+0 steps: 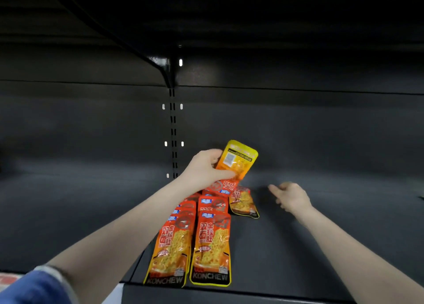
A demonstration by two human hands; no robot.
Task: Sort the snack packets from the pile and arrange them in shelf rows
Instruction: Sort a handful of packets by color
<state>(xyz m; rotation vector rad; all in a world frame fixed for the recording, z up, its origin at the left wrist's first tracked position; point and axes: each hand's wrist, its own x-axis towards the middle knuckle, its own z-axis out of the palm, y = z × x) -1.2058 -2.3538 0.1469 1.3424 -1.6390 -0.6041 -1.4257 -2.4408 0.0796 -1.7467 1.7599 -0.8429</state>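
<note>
A snack packet [238,160] is held in the left hand [204,168], raised above the far end of the rows, its back face with the printed label panel turned toward the camera. The thumb and fingers [226,173] are curled round its lower left edge, so the packet is pinched rather than cradled. The right hand [291,197] hangs just above the shelf [332,246], to the right of the held packet and well apart from it; its fingers are loosely spread and nothing is held in them.

Below the gripping fingers, two rows of orange packets are laid overlapping, running toward the shelf's front edge, with the left front packet [171,253] and the right front packet [212,248] lying face up. A single packet [243,202] lies just beside the right row, between it and the empty hand. Motion blur softens the far end of the rows, so it cannot be told exactly how many packets are stacked directly under the hand.

The step in hand is judged to be the setting down of the held packet. To do it well, the packet should probably be turned face up and aligned with the printing of its neighbours. It is best lowered flat, at the back of a row or onto the single packet to start a third row, and released only once supported. The free hand could be used to steady the slippery overlapped packets so they are not pushed askew.
</note>
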